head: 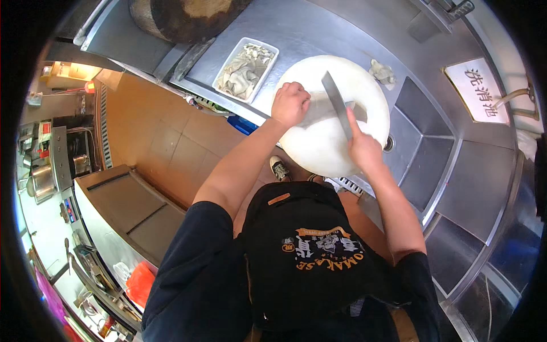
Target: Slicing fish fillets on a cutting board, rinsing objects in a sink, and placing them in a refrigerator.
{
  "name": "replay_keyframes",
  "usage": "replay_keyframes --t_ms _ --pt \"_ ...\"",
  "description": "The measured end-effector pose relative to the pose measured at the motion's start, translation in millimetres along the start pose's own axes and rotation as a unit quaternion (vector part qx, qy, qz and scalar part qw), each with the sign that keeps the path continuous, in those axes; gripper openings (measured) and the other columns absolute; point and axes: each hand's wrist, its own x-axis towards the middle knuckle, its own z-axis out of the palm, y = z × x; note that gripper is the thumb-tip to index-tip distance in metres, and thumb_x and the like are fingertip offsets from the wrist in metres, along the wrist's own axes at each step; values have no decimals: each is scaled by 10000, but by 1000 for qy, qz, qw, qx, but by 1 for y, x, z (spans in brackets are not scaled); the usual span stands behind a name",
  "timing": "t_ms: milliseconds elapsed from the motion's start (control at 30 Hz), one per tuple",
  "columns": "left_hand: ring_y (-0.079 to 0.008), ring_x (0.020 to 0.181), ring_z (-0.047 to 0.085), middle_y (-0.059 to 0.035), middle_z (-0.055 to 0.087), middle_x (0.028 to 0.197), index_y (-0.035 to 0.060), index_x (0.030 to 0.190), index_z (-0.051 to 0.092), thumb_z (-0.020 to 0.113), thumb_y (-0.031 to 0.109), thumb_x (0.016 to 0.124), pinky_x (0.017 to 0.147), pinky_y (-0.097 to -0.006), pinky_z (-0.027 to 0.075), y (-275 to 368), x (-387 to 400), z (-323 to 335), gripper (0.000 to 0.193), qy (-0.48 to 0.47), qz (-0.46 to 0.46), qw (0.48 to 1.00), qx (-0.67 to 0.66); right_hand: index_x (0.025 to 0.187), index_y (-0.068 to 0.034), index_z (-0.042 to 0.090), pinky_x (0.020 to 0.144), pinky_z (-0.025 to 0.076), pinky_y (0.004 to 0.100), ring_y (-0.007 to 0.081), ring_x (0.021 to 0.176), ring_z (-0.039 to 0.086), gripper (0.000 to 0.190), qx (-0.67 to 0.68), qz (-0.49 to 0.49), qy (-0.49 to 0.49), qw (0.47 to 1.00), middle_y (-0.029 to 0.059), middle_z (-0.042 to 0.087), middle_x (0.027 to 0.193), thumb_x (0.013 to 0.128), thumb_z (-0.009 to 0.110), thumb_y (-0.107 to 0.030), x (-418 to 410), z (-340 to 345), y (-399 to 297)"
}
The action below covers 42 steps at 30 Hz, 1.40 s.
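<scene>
A round white cutting board [314, 149] lies on the metal counter in front of me. Across it stretches a flat, pale grey sheet of soft food [319, 107], perhaps tripe. My left hand [291, 104], fingers curled, presses on the left end of this sheet. In my right hand [365, 149] is a cleaver [335, 96], its blade slanting over the right part of the sheet and pointing away from me. A smaller grey piece [360, 113] shows just right of the blade. Whether the edge touches the food is hard to see.
Left of the board, a white plastic tub [218, 83] holds similar pale pieces. A crumpled cloth-like lump [381, 73] lies behind the board, right of centre. Sink basins [427, 162] adjoin on the right. A large dark round wooden block [188, 19] stands far left.
</scene>
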Motion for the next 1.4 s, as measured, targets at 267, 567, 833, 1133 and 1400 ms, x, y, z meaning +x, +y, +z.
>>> replay_keyframes --t_ms 267,567,833,1133,1400 --pt "-306 1031 573 -84 616 1036 116 889 746 751 124 763 893 -429 479 -11 -17 -10 126 40 -6 999 -3 1615 -314 119 638 514 533 449 680 666 862 5 18 -72 997 280 657 744 901 532 -60 -139 -12 39" --pt "-293 1094 547 -67 604 1083 137 893 752 752 144 781 933 -426 444 -1 -21 -20 113 2 -43 999 30 1605 -358 140 671 516 550 453 714 671 874 3 -30 11 999 276 670 769 883 517 -42 -10 4 -34" --pt "-303 1088 545 -77 605 1089 144 909 742 757 153 782 921 -438 442 -13 -45 -27 128 56 -40 998 -7 1604 -368 143 651 519 537 434 680 668 889 15 11 -69 997 265 659 741 881 545 -45 -131 0 15" --pt "-325 1101 537 -90 601 1117 155 922 733 756 173 792 918 -447 445 -3 -63 -39 134 52 -61 996 29 1604 -368 127 729 527 525 419 746 692 905 -34 -58 -31 997 237 693 795 856 540 -70 -11 9 -60" --pt "-339 1097 536 -101 602 1110 116 917 726 761 146 783 937 -437 450 -10 -78 -43 142 90 -67 994 -10 1608 -319 160 675 530 524 435 710 679 869 -11 -9 -102 995 232 687 790 877 557 -70 -135 6 9"
